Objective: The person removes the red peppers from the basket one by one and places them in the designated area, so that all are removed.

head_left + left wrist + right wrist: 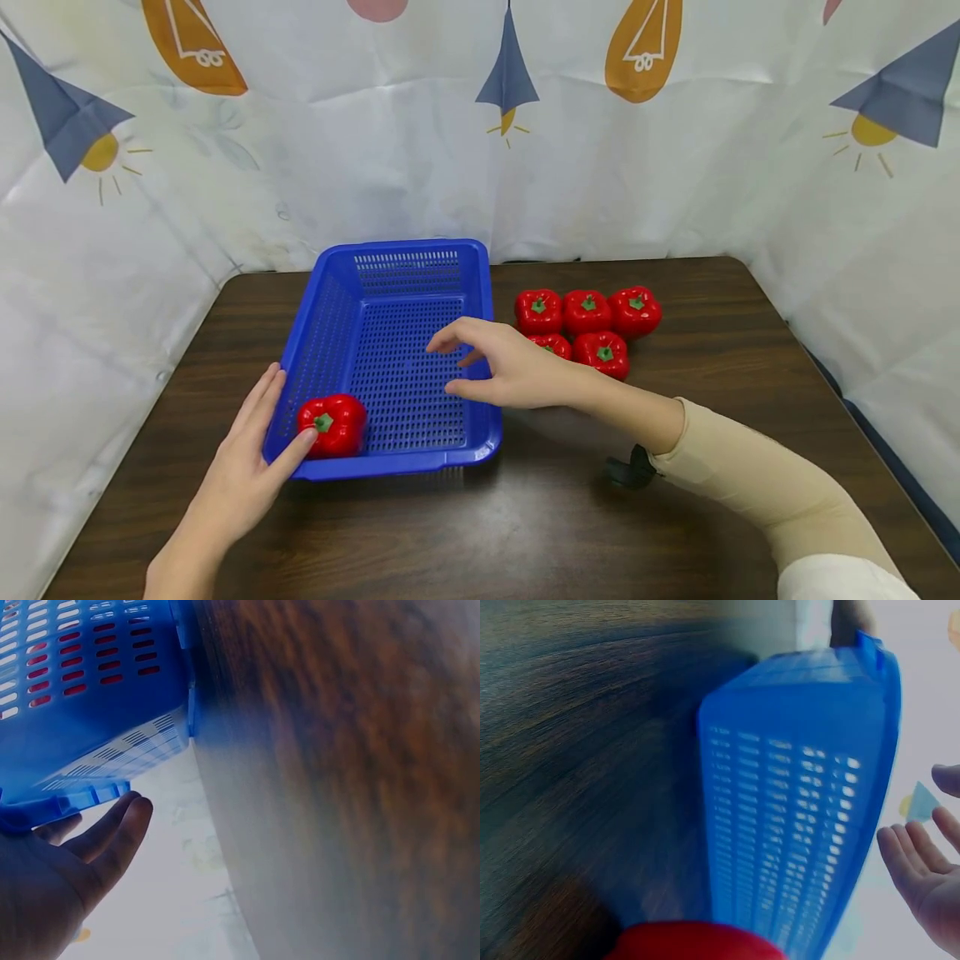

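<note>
A blue plastic basket [408, 358] with slotted walls stands on the table. One red bell pepper [341, 429] with a green stem lies in its near left corner. My left hand [243, 467] rests against that corner, thumb over the rim near the pepper and fingers straight along the outer left side. Above the basket's right side hovers my right hand [510, 362], fingers apart and slightly bent, holding nothing. Several more red bell peppers [587, 312] sit in two rows to the right of the basket, partly hidden behind the right hand and wrist.
The dark wood-grain table [712, 358] carries everything. A white printed curtain [420, 175] hangs around its back and sides. A black device [632, 468] is attached at the right wrist, beside the beige sleeve [772, 483].
</note>
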Motion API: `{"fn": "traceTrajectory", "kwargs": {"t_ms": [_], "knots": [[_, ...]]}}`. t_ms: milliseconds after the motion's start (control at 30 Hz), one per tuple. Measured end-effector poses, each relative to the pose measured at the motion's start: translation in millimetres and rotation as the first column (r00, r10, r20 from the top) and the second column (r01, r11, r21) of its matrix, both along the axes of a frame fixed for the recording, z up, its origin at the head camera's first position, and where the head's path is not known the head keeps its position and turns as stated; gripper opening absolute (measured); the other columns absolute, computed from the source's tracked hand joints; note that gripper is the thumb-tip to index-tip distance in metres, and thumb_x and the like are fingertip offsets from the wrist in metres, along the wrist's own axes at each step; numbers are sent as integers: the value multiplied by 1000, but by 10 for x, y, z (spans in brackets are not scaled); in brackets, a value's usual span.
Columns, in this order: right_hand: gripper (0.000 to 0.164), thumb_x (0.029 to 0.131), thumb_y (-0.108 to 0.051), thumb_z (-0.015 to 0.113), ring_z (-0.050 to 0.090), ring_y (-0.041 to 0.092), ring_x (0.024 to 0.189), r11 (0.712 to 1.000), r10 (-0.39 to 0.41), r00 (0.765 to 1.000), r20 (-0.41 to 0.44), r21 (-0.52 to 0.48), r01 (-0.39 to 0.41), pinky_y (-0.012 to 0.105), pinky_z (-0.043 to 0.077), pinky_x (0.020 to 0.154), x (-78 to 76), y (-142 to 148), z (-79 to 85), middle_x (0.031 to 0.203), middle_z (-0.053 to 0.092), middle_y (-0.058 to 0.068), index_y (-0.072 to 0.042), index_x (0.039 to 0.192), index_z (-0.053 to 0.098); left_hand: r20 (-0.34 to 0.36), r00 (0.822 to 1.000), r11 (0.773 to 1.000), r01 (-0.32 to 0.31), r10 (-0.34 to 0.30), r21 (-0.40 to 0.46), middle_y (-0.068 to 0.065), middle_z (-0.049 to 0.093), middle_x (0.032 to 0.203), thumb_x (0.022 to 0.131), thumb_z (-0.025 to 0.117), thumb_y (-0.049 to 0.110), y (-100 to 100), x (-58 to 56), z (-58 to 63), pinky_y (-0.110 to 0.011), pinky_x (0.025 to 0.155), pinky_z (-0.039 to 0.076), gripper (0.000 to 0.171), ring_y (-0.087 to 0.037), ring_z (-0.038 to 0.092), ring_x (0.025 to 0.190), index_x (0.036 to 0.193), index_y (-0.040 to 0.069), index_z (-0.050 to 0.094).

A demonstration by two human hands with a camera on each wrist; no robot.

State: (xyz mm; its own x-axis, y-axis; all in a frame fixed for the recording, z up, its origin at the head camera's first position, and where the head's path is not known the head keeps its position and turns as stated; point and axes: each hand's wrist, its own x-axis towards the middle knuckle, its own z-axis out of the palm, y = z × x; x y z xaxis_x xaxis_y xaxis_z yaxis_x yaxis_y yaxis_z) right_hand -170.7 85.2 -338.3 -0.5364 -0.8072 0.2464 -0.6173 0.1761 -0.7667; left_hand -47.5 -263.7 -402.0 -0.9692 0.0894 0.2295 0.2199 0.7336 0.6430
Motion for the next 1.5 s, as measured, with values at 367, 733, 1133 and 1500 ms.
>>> {"fn": "traceTrajectory", "kwargs": {"t_ms": [367, 733, 1133, 1500], "knots": [[45, 94, -10, 76, 57, 9, 119, 990, 92, 993, 69, 105, -99, 29, 58, 92, -93, -496, -143, 132, 61, 6, -6, 134, 56, 2, 1000, 1000, 11, -11, -27, -6, 14, 171, 94, 75, 26, -31, 0, -14, -53, 119, 22, 91, -42, 22, 151, 165, 12, 20], [51, 95, -11, 75, 55, 15, 128, 957, 197, 977, 80, 202, -210, 19, 53, 93, -5, -803, -207, 141, 58, 11, -3, 140, 51, 49, 998, 998, 29, -26, -54, -8, 8, 172, 89, 81, 31, -53, -14, 19, -80, 100, 32, 105, -49, 21, 150, 166, 11, 13], [67, 93, -10, 77, 45, 12, 139, 921, 263, 962, 77, 277, -274, 17, 52, 94, -3, -976, -321, 156, 44, 5, -6, 150, 43, 35, 999, 999, 33, -31, -38, -7, 9, 172, 89, 81, 30, -56, -21, -12, -80, 103, 28, 104, -47, 19, 151, 165, 10, 14], [73, 93, -7, 75, 43, 4, 132, 906, 295, 948, 122, 278, -318, 16, 52, 93, -12, -1043, -365, 157, 42, 1, -10, 155, 37, 29, 999, 999, 34, -33, -26, -7, 8, 172, 90, 80, 29, -50, -16, -10, -79, 106, 25, 102, -45, 17, 152, 165, 10, 14]]}}
